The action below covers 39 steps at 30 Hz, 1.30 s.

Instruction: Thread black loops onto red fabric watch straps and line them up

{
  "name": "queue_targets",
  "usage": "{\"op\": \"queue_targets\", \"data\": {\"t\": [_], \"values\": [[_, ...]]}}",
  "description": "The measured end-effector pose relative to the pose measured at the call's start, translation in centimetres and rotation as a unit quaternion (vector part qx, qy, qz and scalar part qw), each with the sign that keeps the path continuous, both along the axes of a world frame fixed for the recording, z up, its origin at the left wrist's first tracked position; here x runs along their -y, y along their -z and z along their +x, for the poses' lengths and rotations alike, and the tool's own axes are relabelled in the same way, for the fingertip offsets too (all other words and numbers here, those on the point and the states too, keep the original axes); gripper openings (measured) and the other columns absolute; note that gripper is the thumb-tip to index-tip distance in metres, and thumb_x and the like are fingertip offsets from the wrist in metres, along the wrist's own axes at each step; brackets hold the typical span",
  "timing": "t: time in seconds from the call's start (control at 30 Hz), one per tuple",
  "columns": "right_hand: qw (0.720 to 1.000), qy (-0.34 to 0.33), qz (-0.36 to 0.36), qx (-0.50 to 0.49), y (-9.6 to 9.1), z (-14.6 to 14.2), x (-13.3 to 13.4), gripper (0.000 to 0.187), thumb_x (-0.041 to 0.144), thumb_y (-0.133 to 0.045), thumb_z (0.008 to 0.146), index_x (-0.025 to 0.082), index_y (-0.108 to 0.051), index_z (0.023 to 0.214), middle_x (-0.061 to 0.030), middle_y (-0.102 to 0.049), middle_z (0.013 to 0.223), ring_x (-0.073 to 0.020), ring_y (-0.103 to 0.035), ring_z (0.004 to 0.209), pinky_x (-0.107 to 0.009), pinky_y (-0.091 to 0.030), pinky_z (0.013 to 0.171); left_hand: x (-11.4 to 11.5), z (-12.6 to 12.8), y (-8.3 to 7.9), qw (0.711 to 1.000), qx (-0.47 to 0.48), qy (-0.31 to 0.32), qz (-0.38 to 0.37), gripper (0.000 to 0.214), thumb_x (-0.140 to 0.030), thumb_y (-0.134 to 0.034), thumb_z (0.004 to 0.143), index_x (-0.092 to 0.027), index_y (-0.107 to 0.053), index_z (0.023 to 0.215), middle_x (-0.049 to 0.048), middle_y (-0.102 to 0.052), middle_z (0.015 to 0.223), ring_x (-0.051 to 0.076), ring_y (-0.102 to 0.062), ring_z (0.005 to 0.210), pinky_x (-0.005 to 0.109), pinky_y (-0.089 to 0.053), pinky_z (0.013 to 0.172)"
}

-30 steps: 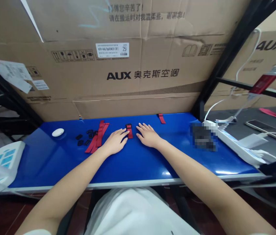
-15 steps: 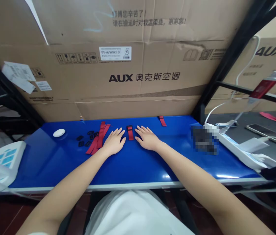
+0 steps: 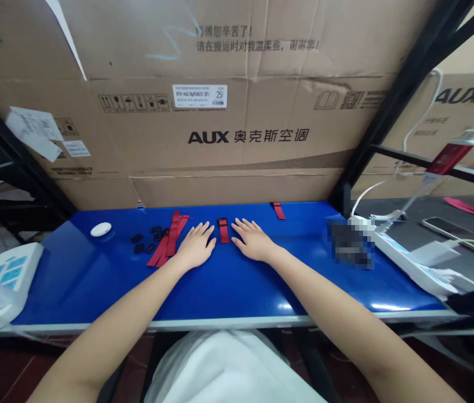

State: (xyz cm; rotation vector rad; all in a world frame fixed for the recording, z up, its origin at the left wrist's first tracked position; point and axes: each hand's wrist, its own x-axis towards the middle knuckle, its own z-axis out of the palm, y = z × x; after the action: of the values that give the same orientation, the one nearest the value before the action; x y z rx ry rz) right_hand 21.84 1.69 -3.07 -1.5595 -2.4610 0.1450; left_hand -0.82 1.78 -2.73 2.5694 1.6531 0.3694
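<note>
Both palms face down on the blue tabletop [image 3: 228,291]. My left hand [image 3: 196,246] lies flat with its fingers stretched out, beside several loose red webbing straps [image 3: 172,235]. My right hand [image 3: 254,239] is also flat, fingers spread, holding nothing. Between the two hands lies a short red strap with a black buckle [image 3: 224,230] at its far end; neither hand grips it. Left of the loose straps are several small black plastic buckles [image 3: 155,230]. Another short red strap with a black buckle [image 3: 278,210] rests near the back edge, right of centre.
A large cardboard box [image 3: 245,151] stands behind the table. At the left are a white round object [image 3: 101,229] and a white box with blue squares [image 3: 10,274]. To the right lie a blurred dark object [image 3: 350,243], a white power strip [image 3: 409,260] and a phone [image 3: 459,232].
Both hands stay flat in the same places. The view has tilted very slightly, so everything sits a little lower in the picture.
</note>
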Motion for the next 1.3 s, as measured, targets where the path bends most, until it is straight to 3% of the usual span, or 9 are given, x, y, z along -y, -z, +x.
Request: {"op": "queue_targets", "data": {"t": [0.57,0.9,1.3], "values": [[0.999,-0.009,-0.009,0.029,0.18,0.2,-0.12,0.071,0.059,-0.014,0.096,0.019,-0.023,0.154,-0.006,-0.015,0.161,-0.0269,-0.011,0.149,-0.046,-0.01,0.121,-0.08,-0.04,0.02,0.999,-0.031,-0.006,-0.008,0.058,-0.046,-0.029,0.098,-0.015,-0.04,0.147,0.0087,-0.029,0.158,0.027,-0.023,0.147,0.045,-0.018,0.119],[0.999,-0.008,-0.006,0.03,0.21,0.13,0.02,0.071,0.06,-0.015,0.096,0.019,-0.023,0.154,-0.0066,-0.015,0.161,-0.0274,-0.012,0.149,-0.046,-0.01,0.121,0.06,0.08,-0.15,0.997,-0.058,-0.03,-0.05,0.065,-0.057,-0.022,0.097,-0.024,-0.027,0.153,0.003,-0.013,0.162,0.024,-0.011,0.149,0.047,-0.012,0.12],[0.999,-0.005,-0.021,0.031,-0.43,-0.01,0.41,0.072,0.061,-0.013,0.096,0.02,-0.023,0.154,-0.0056,-0.013,0.162,-0.0264,-0.009,0.15,-0.046,-0.009,0.121,-0.05,-0.01,0.15,0.997,-0.061,-0.028,-0.031,0.065,-0.057,-0.022,0.097,-0.025,-0.028,0.153,0.0031,-0.016,0.161,0.025,-0.013,0.149,0.047,-0.012,0.12]]}}
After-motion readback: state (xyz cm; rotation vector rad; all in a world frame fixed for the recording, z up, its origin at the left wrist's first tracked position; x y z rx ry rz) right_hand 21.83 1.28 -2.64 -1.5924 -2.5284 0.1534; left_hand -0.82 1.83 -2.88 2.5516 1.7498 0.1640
